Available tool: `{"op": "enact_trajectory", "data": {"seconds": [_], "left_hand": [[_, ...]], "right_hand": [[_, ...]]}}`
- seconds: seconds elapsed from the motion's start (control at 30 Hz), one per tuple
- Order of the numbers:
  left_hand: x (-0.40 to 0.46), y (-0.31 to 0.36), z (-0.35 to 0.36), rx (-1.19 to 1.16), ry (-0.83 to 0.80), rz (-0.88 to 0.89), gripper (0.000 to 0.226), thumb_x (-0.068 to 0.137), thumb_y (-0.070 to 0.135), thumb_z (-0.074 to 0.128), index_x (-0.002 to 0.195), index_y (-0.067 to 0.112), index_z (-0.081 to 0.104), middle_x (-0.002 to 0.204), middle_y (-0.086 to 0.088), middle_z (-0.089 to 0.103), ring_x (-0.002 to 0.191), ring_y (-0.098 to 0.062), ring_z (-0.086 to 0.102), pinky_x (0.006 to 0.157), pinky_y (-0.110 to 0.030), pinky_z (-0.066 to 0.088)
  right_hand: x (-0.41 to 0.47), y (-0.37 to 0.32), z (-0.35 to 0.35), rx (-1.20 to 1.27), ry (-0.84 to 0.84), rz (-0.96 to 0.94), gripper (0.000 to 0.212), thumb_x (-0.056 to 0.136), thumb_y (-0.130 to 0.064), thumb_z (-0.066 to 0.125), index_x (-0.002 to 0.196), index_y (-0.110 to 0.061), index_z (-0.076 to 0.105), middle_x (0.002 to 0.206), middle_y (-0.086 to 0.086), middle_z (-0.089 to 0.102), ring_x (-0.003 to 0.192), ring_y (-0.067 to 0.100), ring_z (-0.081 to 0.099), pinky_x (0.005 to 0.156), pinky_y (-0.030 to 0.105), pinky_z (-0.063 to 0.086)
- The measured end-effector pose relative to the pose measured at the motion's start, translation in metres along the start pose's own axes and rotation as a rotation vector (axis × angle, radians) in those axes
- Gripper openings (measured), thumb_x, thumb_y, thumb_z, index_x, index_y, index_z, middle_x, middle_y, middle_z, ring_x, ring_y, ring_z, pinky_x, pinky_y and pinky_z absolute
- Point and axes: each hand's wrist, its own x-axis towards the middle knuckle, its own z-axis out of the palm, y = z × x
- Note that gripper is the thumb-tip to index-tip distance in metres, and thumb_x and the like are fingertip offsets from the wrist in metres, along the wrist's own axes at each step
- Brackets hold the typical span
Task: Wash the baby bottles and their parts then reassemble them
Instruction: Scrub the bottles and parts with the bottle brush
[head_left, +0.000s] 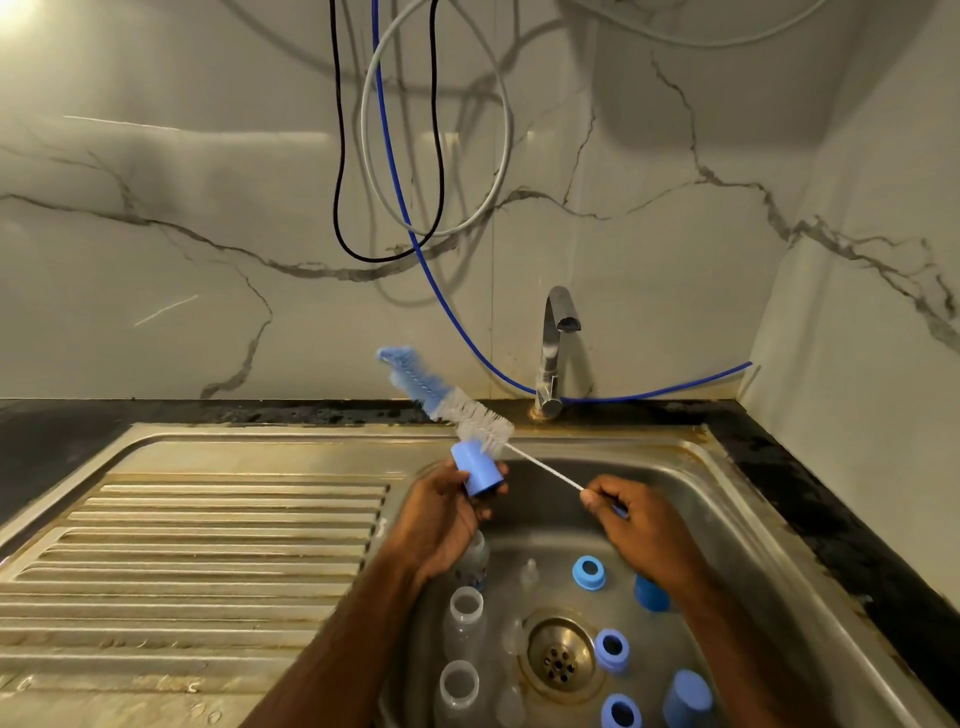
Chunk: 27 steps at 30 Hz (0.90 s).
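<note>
My left hand (447, 512) grips a blue bottle cap (478, 470) above the sink basin's left rim. My right hand (631, 512) pinches the thin wire handle of a bottle brush (452, 402), whose white and blue bristles stick up to the left, just past the cap. In the steel sink (737, 519) lie clear baby bottles (465, 616) (460, 688), several blue screw rings (589, 571) (612, 649) (621, 712), more blue caps (650, 595) (685, 699) and clear teats (529, 571), around the drain (561, 657).
A ribbed steel draining board (208, 545) lies to the left of the basin. The tap (556, 348) stands behind the sink, with no water running. Black, grey and blue hoses (395, 171) hang on the marble wall. A dark counter (831, 519) borders the right.
</note>
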Motion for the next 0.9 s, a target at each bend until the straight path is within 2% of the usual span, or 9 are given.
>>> {"op": "enact_trajectory", "data": {"seconds": [0.13,0.2,0.27,0.33,0.4,0.5,0.6,0.8,0.9], "left_hand": [[0.008,-0.003,-0.008,0.045,0.060,0.085,0.031,0.101,0.012,0.049,0.130,0.006,0.056,0.127,-0.022,0.067,0.102,-0.031,0.071,0.084,-0.039,0.058],[0.007,0.002,-0.015,0.064,0.021,0.097,0.032,0.098,0.012,0.054,0.128,0.006,0.059,0.125,-0.019,0.069,0.111,-0.032,0.069,0.093,-0.044,0.057],[0.006,0.002,-0.016,0.250,-0.013,0.127,0.037,0.089,0.017,0.065,0.125,0.008,0.063,0.122,-0.016,0.071,0.113,-0.030,0.069,0.096,-0.045,0.057],[0.004,-0.005,-0.012,0.508,0.000,0.209,0.038,0.084,0.022,0.073,0.119,0.008,0.067,0.114,-0.014,0.074,0.108,-0.031,0.070,0.097,-0.049,0.056],[0.004,-0.013,-0.009,0.618,0.101,0.286,0.036,0.082,0.017,0.079,0.113,0.004,0.068,0.106,-0.016,0.075,0.103,-0.032,0.071,0.096,-0.052,0.056],[0.005,-0.009,-0.014,0.678,0.264,0.357,0.036,0.078,0.014,0.085,0.109,0.008,0.069,0.100,-0.009,0.076,0.096,-0.025,0.073,0.085,-0.040,0.061],[0.007,-0.001,-0.020,0.642,0.252,0.358,0.040,0.077,0.020,0.086,0.113,0.013,0.071,0.104,-0.003,0.078,0.095,-0.017,0.075,0.085,-0.036,0.061],[0.009,-0.008,-0.022,0.718,0.236,0.400,0.042,0.072,0.012,0.089,0.110,0.018,0.071,0.100,0.002,0.078,0.095,-0.012,0.074,0.087,-0.036,0.060],[0.011,-0.003,-0.027,0.758,0.296,0.413,0.043,0.075,0.011,0.087,0.113,0.022,0.070,0.104,0.005,0.077,0.098,-0.009,0.073,0.091,-0.036,0.058]], "right_hand": [[0.001,0.002,-0.007,-0.031,-0.086,-0.009,0.017,0.098,-0.040,0.057,0.084,-0.034,0.064,0.077,-0.012,0.065,0.075,0.005,0.062,0.075,0.034,0.055],[0.001,0.007,-0.013,-0.037,-0.065,0.027,0.017,0.098,-0.038,0.057,0.084,-0.033,0.065,0.077,-0.012,0.065,0.076,0.005,0.062,0.078,0.036,0.055],[0.001,0.008,-0.014,-0.039,-0.007,0.042,0.017,0.099,-0.036,0.058,0.085,-0.032,0.066,0.076,-0.011,0.066,0.076,0.005,0.063,0.078,0.036,0.055],[0.000,0.005,-0.009,-0.057,0.027,0.020,0.016,0.099,-0.036,0.058,0.085,-0.032,0.065,0.076,-0.011,0.066,0.075,0.004,0.062,0.075,0.031,0.054],[0.000,0.000,-0.003,-0.082,-0.012,-0.025,0.016,0.099,-0.039,0.058,0.085,-0.035,0.064,0.074,-0.014,0.064,0.073,0.002,0.061,0.070,0.026,0.051],[-0.001,0.000,-0.005,-0.112,-0.067,-0.038,0.015,0.099,-0.041,0.057,0.087,-0.034,0.065,0.077,-0.013,0.065,0.075,0.003,0.062,0.073,0.031,0.054],[0.000,0.010,-0.015,-0.089,0.000,0.007,0.017,0.098,-0.039,0.058,0.084,-0.034,0.065,0.075,-0.013,0.065,0.073,0.003,0.061,0.074,0.034,0.054],[0.001,0.000,-0.001,-0.124,0.038,-0.048,0.012,0.098,-0.041,0.057,0.090,-0.036,0.066,0.078,-0.017,0.065,0.078,-0.003,0.060,0.068,0.016,0.045],[0.002,0.008,-0.009,-0.096,0.056,-0.009,0.012,0.098,-0.039,0.059,0.088,-0.036,0.066,0.078,-0.018,0.065,0.081,-0.004,0.060,0.068,0.017,0.044]]}}
